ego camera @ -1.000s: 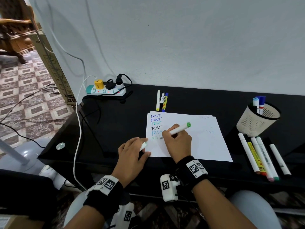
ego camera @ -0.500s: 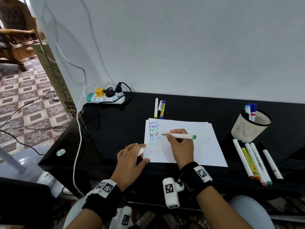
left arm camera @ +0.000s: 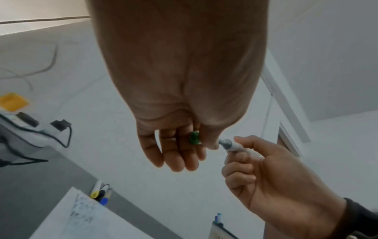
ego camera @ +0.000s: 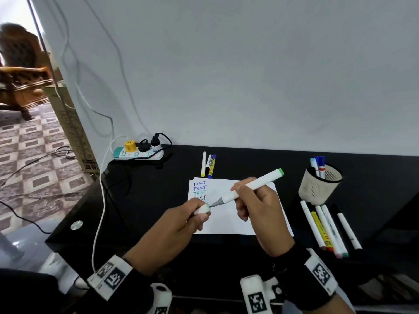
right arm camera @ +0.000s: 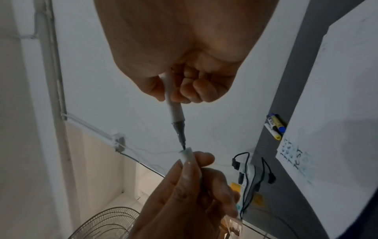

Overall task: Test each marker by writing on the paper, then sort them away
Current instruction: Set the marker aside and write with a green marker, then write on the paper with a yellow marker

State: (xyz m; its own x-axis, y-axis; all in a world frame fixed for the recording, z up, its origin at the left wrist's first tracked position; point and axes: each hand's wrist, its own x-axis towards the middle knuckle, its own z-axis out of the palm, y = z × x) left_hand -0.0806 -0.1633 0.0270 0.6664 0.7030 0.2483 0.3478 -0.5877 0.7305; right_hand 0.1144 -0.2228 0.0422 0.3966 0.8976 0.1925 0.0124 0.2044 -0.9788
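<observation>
Holding a white marker [ego camera: 249, 187] in a curled grip above the paper [ego camera: 256, 220], the right hand [ego camera: 258, 207] aimed its bare tip at the mouth of the cap [ego camera: 202, 209]; whether they touched was unclear. The left hand [ego camera: 181, 225] pinched that cap between thumb and fingers. Four markers [ego camera: 326, 230] lay on the black tabletop [ego camera: 145, 200] beside the mesh cup [ego camera: 319, 184]

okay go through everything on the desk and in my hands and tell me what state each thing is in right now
Green marker: uncapped, gripped by right hand, nib at the cap's mouth.
Cap: off, pinched by left hand.
Paper: flat, several "Test" lines written.
Pen cup: upright, holding markers.
Power strip: plugs inserted.
</observation>
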